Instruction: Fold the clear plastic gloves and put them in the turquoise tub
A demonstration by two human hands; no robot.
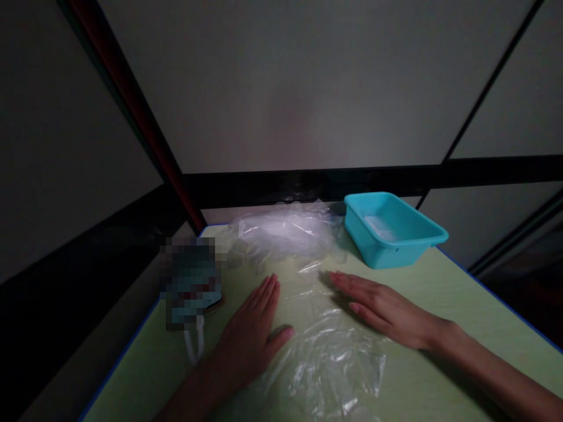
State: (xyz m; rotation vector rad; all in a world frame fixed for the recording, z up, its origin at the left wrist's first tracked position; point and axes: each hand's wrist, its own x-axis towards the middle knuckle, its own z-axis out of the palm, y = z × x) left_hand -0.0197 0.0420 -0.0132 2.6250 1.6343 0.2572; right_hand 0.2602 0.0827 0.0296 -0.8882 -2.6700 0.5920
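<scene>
Both hands lie flat, fingers extended and grasping nothing: left hand [253,337] and right hand [380,308] press the clear plastic sheet [328,351] smooth against the green surface [461,281]; teal bin [391,228] at one o'clock.

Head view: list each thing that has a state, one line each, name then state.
Plastic sheet: clear, crumpled, spread flat on the table under both hands.
Heap of plastic: bunched up, lying behind the sheet.
Tub: upright, open-topped; contents unclear.
Left hand: open, palm down on the sheet.
Right hand: open, palm down on the sheet.
Table: green top, dimly lit.
</scene>
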